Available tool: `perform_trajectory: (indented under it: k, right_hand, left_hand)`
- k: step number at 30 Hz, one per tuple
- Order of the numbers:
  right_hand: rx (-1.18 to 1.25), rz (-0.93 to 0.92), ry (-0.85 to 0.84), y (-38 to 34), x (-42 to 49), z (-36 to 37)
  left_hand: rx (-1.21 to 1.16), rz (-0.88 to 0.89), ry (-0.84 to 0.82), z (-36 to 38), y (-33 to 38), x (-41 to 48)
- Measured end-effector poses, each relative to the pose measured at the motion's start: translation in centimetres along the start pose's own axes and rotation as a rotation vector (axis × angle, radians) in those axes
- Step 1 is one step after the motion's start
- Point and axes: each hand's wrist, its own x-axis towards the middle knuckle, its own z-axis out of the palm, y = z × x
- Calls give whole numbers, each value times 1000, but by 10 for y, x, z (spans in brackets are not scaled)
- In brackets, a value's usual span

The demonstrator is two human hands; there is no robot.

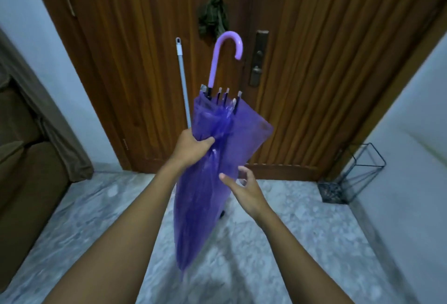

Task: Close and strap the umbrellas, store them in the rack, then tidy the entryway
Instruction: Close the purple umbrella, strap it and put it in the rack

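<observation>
A purple translucent umbrella (205, 182) is folded, its lilac hook handle (226, 49) pointing up toward the door and its tip toward me. The canopy hangs loose, with a flap sticking out to the right. My left hand (191, 146) is shut around the gathered canopy below the rib tips. My right hand (246, 187) hovers just right of the canopy, fingers spread, thumb near the fabric, holding nothing. A black wire umbrella rack (350, 175) stands on the floor at the right, by the door's corner.
A brown wooden door (314, 61) with a metal lock plate fills the back. A grey mop pole (183, 85) leans against it, and a dark cloth bundle (212, 18) hangs from a hook. A brown sofa (24, 170) lines the left wall. The floor is grey marble.
</observation>
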Motion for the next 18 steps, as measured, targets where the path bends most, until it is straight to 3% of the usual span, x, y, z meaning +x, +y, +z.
perform_trajectory:
  k: [7, 13, 15, 18]
  right_hand:
    - [127, -209, 105, -1, -16, -37]
    - [147, -262, 52, -11, -28, -73]
    - [96, -314, 67, -14, -29, -83]
    - [19, -382, 188, -16, -28, -95]
  left_hand:
    - [-222, -236, -112, 52, 42, -16]
    - [-518, -372, -416, 91, 71, -34]
    - [-616, -360, -415, 105, 75, -36]
    - [-544, -282, -277, 124, 77, -31]
